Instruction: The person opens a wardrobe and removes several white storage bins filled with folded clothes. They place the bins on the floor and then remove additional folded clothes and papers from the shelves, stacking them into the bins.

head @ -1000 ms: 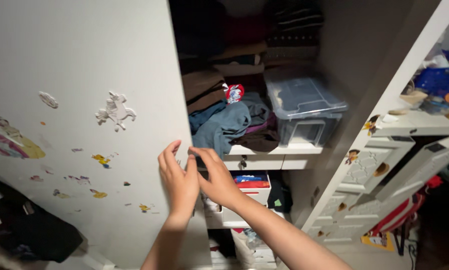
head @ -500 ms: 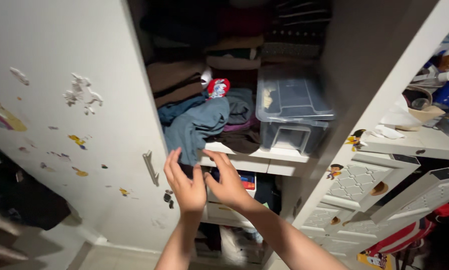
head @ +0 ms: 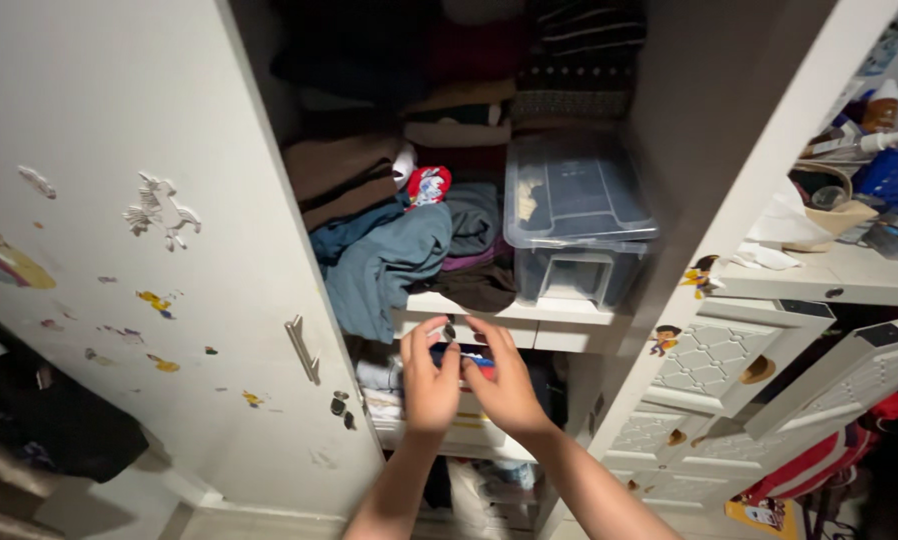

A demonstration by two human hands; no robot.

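Hidden and cut-off parts in the wardrobe

The hands [head: 469,385] cover most of the drawer [head: 474,425]; the small dark key [head: 450,330] is too small to read; the top shelf clothes [head: 449,50] are dark and cropped.

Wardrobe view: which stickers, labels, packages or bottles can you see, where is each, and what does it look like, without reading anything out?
Horse sticker: white, raised, on the open left door.
Small stickers: yellow and purple scraps lower on that door.
Cartoon stickers: small figures on the white frame, right.
Plastic bin: clear, lidded, on the shelf.
Bottle: orange-brown, white cap, top right.
Both hands, left hand and right hand, reach a red and blue package.
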